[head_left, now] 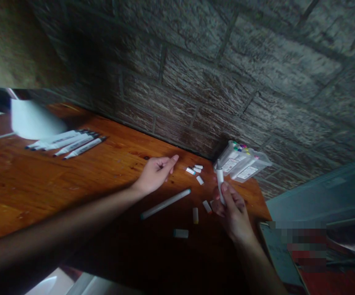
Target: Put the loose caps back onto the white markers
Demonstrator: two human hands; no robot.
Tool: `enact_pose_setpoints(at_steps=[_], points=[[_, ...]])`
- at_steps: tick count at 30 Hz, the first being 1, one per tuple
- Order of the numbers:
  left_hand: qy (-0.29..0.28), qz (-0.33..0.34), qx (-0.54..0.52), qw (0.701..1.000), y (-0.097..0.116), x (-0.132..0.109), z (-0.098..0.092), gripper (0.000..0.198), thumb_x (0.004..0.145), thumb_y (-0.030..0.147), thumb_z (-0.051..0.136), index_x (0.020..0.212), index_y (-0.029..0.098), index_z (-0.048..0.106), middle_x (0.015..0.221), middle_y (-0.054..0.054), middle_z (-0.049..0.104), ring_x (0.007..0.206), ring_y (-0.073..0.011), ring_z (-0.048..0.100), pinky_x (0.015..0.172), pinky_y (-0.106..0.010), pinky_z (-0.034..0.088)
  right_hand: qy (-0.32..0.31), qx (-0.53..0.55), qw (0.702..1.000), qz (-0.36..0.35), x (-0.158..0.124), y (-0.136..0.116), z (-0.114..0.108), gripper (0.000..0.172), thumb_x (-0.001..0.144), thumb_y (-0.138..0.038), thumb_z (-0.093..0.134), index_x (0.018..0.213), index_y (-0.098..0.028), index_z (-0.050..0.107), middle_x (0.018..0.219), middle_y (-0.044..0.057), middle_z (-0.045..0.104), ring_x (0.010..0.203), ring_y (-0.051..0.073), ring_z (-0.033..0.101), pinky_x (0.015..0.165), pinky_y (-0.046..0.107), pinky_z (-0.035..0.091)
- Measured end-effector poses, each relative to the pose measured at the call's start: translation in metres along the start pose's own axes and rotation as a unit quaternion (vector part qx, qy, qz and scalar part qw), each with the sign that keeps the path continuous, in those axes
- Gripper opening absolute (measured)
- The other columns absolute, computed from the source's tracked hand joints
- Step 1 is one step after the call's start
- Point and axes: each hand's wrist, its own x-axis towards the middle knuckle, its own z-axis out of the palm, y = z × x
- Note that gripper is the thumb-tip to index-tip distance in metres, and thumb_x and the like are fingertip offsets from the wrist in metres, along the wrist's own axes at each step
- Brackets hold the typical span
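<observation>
My right hand (233,209) is closed around a white marker (219,180), held upright with its tip pointing up. My left hand (157,172) rests on the wooden table (42,184), fingers loosely curled, forefinger stretched toward several small white caps (195,169); it holds nothing I can see. A capless white marker (165,203) lies on the table between my two hands. More loose caps (195,215) lie near my right hand.
A clear case of markers (242,162) leans against the brick wall at the table's far right corner. A row of several white markers (69,144) lies at the far left beside a white container (32,119). A board (280,254) sits off the right edge.
</observation>
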Motion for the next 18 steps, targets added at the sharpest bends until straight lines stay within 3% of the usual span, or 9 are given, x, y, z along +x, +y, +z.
enact_pose_setpoints(at_steps=[5, 10, 13, 16, 18], points=[[-0.024, 0.024, 0.013, 0.999, 0.002, -0.003, 0.003, 0.049, 0.091, 0.051, 0.053, 0.055, 0.017, 0.052, 0.040, 0.005, 0.044, 0.040, -0.0076, 0.041, 0.045, -0.020, 0.033, 0.028, 0.016, 0.999, -0.012, -0.001, 0.001, 0.000, 0.044, 0.081, -0.062, 0.069, 0.093, -0.020, 0.070, 0.052, -0.011, 0.032, 0.041, 0.003, 0.021, 0.038, 0.015, 0.024], [-0.022, 0.014, 0.011, 1.000, 0.003, -0.003, 0.002, 0.051, 0.092, 0.052, 0.052, 0.054, 0.017, 0.052, 0.040, 0.005, 0.044, 0.038, -0.0077, 0.041, 0.044, -0.020, 0.032, 0.068, -0.058, 0.996, 0.003, 0.001, 0.004, -0.001, 0.051, 0.076, -0.066, 0.072, 0.068, -0.017, 0.060, 0.051, -0.008, 0.038, 0.040, 0.003, 0.029, 0.037, 0.016, 0.022], [-0.021, 0.014, 0.005, 1.000, 0.001, -0.002, 0.001, 0.051, 0.093, 0.052, 0.051, 0.055, 0.018, 0.051, 0.040, 0.005, 0.044, 0.039, -0.0079, 0.041, 0.044, -0.020, 0.032, 0.081, -0.104, 0.991, -0.001, 0.007, 0.006, -0.007, 0.053, 0.077, -0.067, 0.069, 0.065, -0.017, 0.056, 0.050, -0.008, 0.038, 0.040, 0.004, 0.029, 0.037, 0.018, 0.022], [-0.018, 0.040, 0.021, 0.999, -0.002, -0.001, 0.000, 0.049, 0.095, 0.049, 0.051, 0.057, 0.017, 0.051, 0.043, 0.005, 0.045, 0.042, -0.0079, 0.042, 0.047, -0.020, 0.034, 0.107, -0.231, 0.966, -0.049, 0.015, 0.007, -0.022, 0.049, 0.082, -0.065, 0.062, 0.072, -0.017, 0.063, 0.056, -0.004, 0.047, 0.045, 0.008, 0.040, 0.042, 0.022, 0.030], [-0.014, 0.073, 0.038, 0.996, -0.005, 0.001, 0.001, 0.041, 0.093, 0.044, 0.055, 0.063, 0.016, 0.058, 0.052, 0.004, 0.052, 0.049, -0.0085, 0.047, 0.052, -0.020, 0.037, 0.124, -0.350, 0.921, -0.116, 0.021, 0.007, -0.036, 0.046, 0.088, -0.060, 0.057, 0.079, -0.017, 0.067, 0.065, 0.001, 0.058, 0.057, 0.014, 0.053, 0.053, 0.026, 0.041]])
